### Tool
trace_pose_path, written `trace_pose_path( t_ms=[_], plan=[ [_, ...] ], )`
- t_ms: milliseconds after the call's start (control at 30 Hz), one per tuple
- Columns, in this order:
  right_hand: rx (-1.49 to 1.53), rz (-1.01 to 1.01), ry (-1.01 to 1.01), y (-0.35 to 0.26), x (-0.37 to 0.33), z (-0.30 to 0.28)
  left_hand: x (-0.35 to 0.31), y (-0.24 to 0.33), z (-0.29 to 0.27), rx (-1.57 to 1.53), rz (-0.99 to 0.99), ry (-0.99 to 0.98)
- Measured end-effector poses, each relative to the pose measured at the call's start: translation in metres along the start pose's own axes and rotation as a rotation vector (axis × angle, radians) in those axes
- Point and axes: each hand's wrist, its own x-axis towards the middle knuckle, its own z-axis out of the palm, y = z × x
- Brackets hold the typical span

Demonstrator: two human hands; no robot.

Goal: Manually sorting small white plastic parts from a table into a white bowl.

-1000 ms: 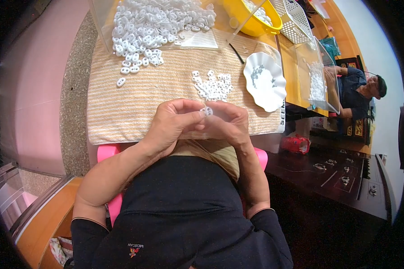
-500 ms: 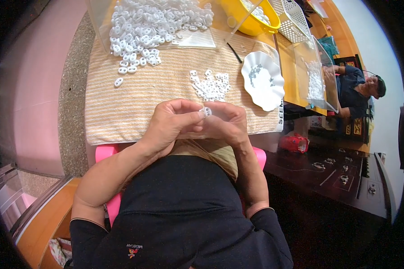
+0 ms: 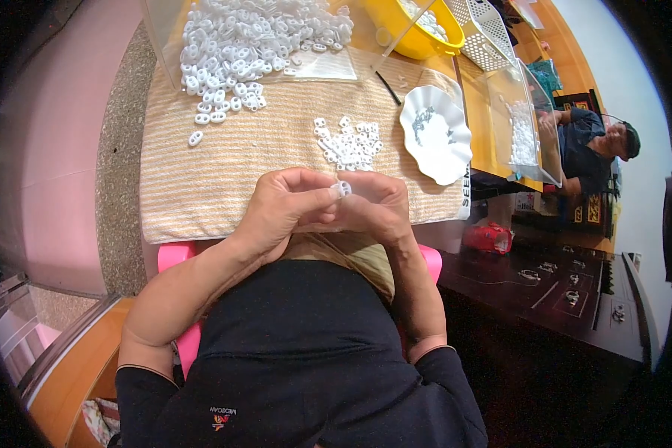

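Observation:
Over the table's near edge, my two hands meet around one small white oval plastic piece with two holes (image 3: 344, 189). My left hand (image 3: 287, 201) is closed, pinching the piece between thumb and forefinger. From the other side, my right hand (image 3: 381, 201) closes its fingertips on the same piece; parts of its fingers are hidden. Just beyond the hands lies a small heap of white two-holed pieces (image 3: 351, 147). Farther off at the left, a larger pile of white oval two-holed pieces (image 3: 239, 45) spills out of a clear plastic box (image 3: 327, 66).
A striped towel (image 3: 194, 179) covers the table. To the right are a wavy white dish (image 3: 444, 160) with small grey bits, a black stick (image 3: 387, 88) and a yellow basket (image 3: 396, 37). Another person (image 3: 586, 142) sits beyond a clear bin (image 3: 534, 149) at far right.
My hands stay nearly in place around the white piece, which has turned slightly between the fingertips. The view has shifted very slightly. The piles look the same.

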Motion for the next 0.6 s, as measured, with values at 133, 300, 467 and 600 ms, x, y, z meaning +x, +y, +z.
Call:
trace_pose_path(
  t_ms=[133,300,467,600],
  plan=[
    [0.007,0.006,-0.001,0.0026,-0.0005,-0.0019,-0.0015,0.0018,0.0020,0.004,-0.012,0.007],
    [0.025,-0.010,-0.031,0.0030,0.0004,-0.0039,-0.0008,0.0010,0.0011,0.001,-0.026,0.014],
    [-0.011,-0.004,-0.020,0.0033,0.0003,-0.0054,-0.0026,0.0051,0.0071,-0.020,-0.056,0.036],
    [0.071,0.075,-0.054,0.0025,0.0014,-0.0087,-0.0015,0.0048,0.0068,-0.002,-0.074,0.044]
  ],
)
